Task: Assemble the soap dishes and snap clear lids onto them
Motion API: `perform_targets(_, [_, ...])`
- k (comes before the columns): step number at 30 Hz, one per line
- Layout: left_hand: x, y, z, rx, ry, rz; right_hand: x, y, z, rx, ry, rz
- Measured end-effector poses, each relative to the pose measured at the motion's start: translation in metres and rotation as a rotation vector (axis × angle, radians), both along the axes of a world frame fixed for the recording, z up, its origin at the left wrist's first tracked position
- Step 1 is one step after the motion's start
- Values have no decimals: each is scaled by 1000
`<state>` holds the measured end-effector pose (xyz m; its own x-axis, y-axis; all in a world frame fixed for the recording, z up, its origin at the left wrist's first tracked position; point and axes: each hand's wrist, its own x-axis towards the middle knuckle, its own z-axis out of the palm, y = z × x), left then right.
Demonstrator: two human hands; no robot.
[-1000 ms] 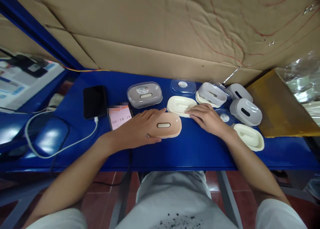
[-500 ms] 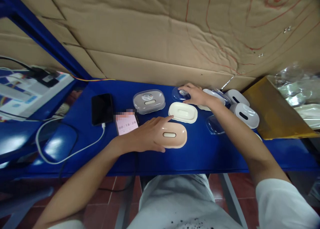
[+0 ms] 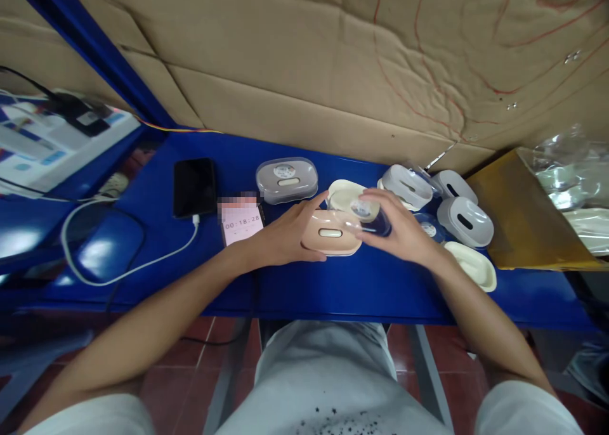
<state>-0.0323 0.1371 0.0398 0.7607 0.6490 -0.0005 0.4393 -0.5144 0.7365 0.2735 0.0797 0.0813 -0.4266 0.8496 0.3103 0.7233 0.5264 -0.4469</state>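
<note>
Left hand (image 3: 280, 235): fingers and thumb curled round the left end of the peach case (image 3: 333, 247), thumb along the near edge.
Right hand (image 3: 402, 232): fingers and thumb grasping the clear cover (image 3: 379, 222), labelled, tilted.
Peach case: on the blue table (image 3: 333, 295), between the hands, pale slot piece uppermost.
Change: the clear cover has come off the table to the peach case's right end, so both hands are now at these two pieces. They overlap in view; contact cannot be told.
Just behind: one cream tray (image 3: 340, 188), partly hidden.
Farther left: one covered grey case (image 3: 288, 191); one black phone (image 3: 194, 191), cabled; one lit phone (image 3: 242, 224).
Right: two grey shells (image 3: 469, 226), slots dark; one spare cover (image 3: 431, 229), flat; one carton (image 3: 504, 213), beside the shells.
</note>
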Motion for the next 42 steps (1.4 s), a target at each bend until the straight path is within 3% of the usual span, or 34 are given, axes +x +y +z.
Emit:
perform_targets(3, [4, -3, -4, 5, -33, 0, -9, -27, -16, -64, -12, 1])
perform_targets(7, [7, -4, -5, 29, -63, -52, -22, -31, -30, -34, -42, 61])
perform_targets(15, [6, -2, -5, 83, -40, -143, -42, -39, -33, 23, -179, 50])
perform_targets(24, [2, -1, 11, 193, 79, -143, -24, -29, -38, -126, -12, 183])
perform_targets(30, [0, -1, 7, 241, 97, -162, -29, -30, -47, -68, -44, 192])
perform_targets(36, [5, -3, 10, 350, 131, -168, -22, -27, -61, -151, 70, 117])
perform_targets(42, [5, -3, 11, 335, 213, -131, -16, -26, -53, -218, 185, 76])
